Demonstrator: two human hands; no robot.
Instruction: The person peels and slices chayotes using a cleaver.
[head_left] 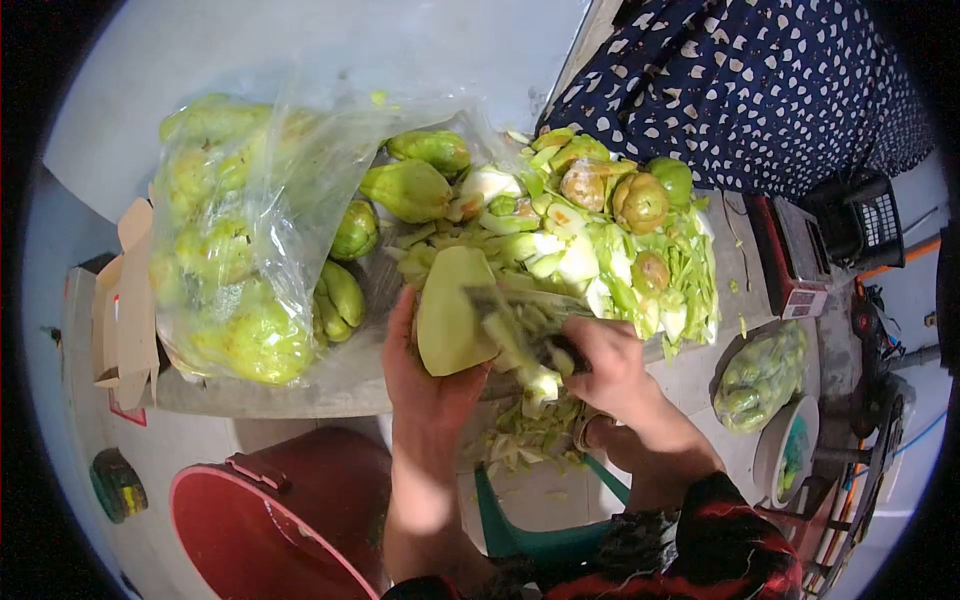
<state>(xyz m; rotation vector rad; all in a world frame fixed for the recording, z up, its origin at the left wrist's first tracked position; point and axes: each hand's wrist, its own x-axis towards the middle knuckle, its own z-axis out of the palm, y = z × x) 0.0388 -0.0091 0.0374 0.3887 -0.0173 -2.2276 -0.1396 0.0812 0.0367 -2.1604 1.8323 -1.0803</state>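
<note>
My left hand (pixel 440 395) is wrapped around a pale green peeled chayote (pixel 455 315), held over the near edge of the table. My right hand (pixel 610 365) grips a knife (pixel 535 312), its blade blurred and close to the chayote's right side. Strips of peel hang about the blade, and its handle is mostly hidden in my fingers. Beyond my hands lies a heap of green peelings (pixel 580 255), with a few brownish chayotes (pixel 640 203) on top. To the left, a clear plastic bag (pixel 270 200) full of unpeeled chayotes lies with its mouth toward the heap.
A red bucket (pixel 280 515) stands on the floor at left, near a green stool (pixel 540 540). Peelings (pixel 525 440) litter the floor below my hands. At right are a scale (pixel 795 255), a bagged lot of chayotes (pixel 765 375) and a white tub (pixel 785 450).
</note>
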